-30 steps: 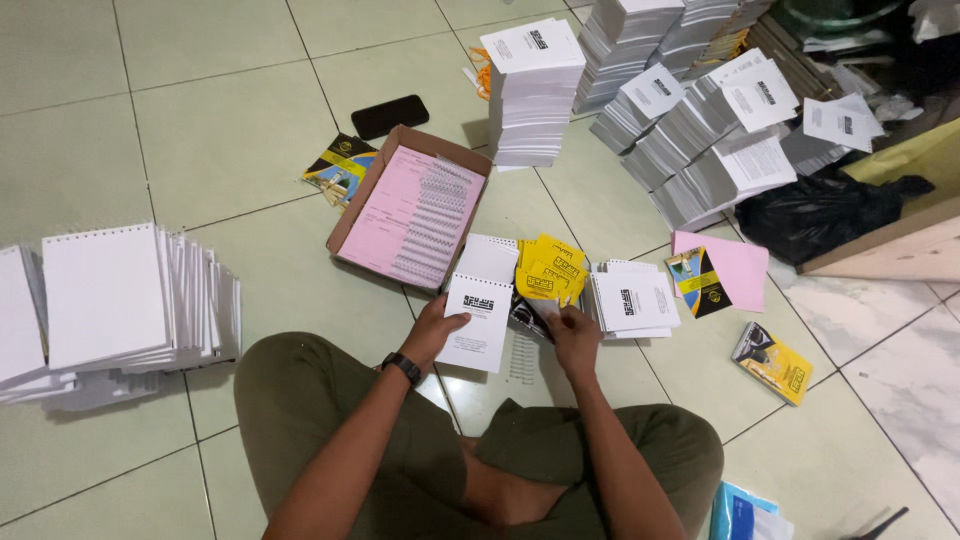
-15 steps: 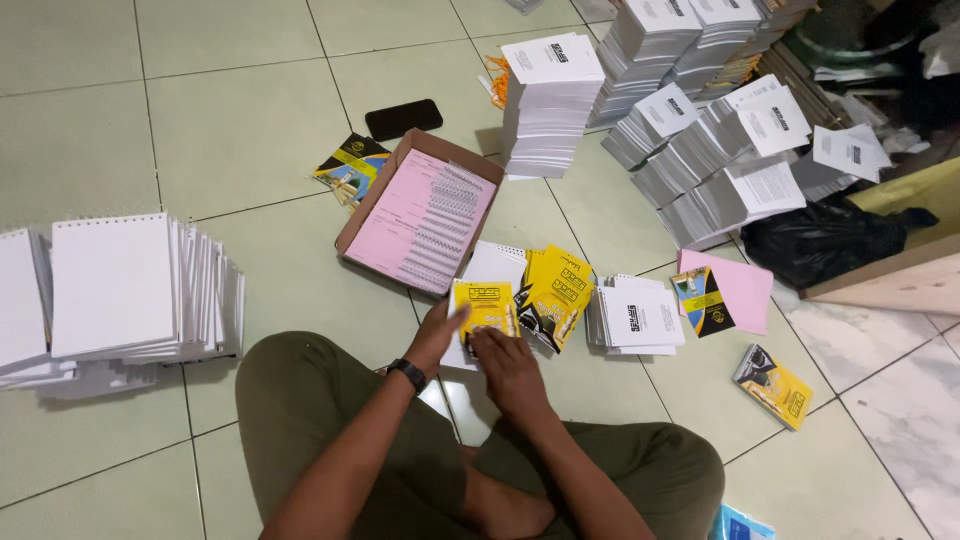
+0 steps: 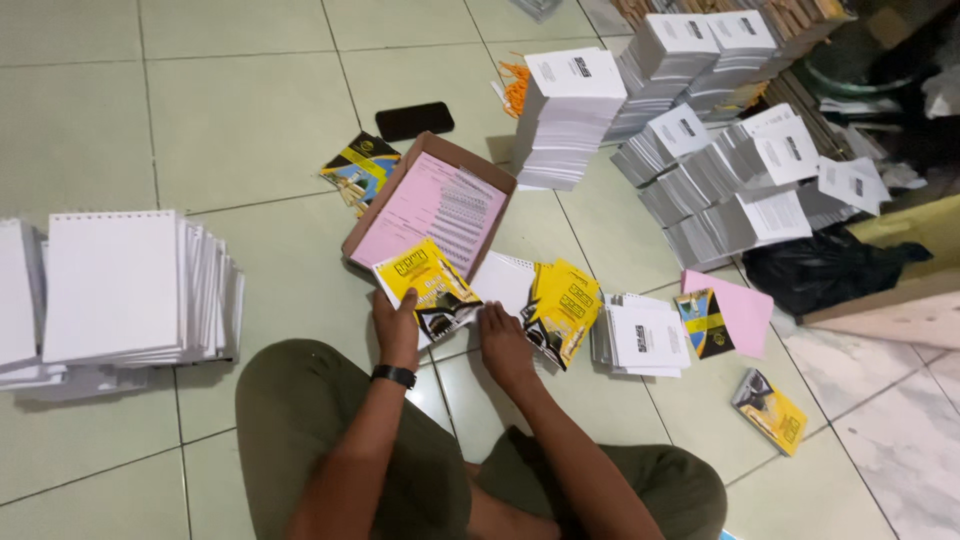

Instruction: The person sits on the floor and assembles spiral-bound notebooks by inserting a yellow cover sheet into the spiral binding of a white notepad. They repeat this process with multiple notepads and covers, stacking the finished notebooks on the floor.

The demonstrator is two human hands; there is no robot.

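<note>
My left hand [image 3: 397,326] holds the lower left edge of a yellow and black cover sheet [image 3: 424,280] that lies on a white spiral-bound pad [image 3: 506,281] on the tiled floor. My right hand [image 3: 503,340] rests flat with fingers spread at the sheet's right edge, touching the pad. A loose pile of the same yellow covers [image 3: 562,308] sits just right of my right hand. A black band is on my left wrist. My legs in olive trousers are folded below.
A cardboard box lid [image 3: 363,230] with pink sheets [image 3: 432,215] lies just beyond the pad. Stacks of white bound pads [image 3: 120,290] stand at the left. Tall white paper stacks [image 3: 570,115] fill the back right. A black phone [image 3: 413,120], black bag [image 3: 820,270] and loose yellow booklet [image 3: 768,408] lie around.
My right hand brought a yellow cover from the pile onto the white pad, then slid to its right edge. My left hand stayed on the left edge.
</note>
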